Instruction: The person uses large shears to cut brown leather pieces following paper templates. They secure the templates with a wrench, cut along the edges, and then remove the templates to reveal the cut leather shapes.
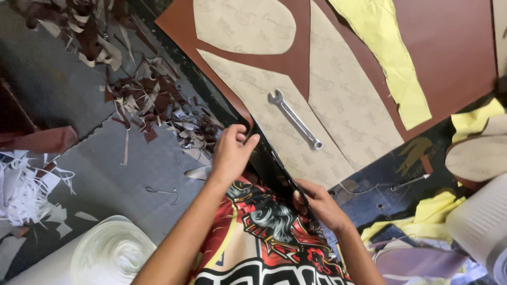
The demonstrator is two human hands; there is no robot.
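Observation:
My left hand (232,153) grips the near edge of the brown leather sheet (449,47) where it hangs over the dark table edge (269,158), fingers curled over it. My right hand (317,203) holds the same dark edge lower down, close to my printed red shirt (259,237). Tan paper pattern pieces (338,100) lie flat on the leather. A silver wrench (294,120) rests on one of them, a little beyond my hands.
Yellow pattern strips (391,58) lie on the leather at the right. Brown and cream leather scraps (153,100) litter the grey floor at the left. A white roll (108,253) stands at the bottom left, a pale ribbed roll (483,224) at the right.

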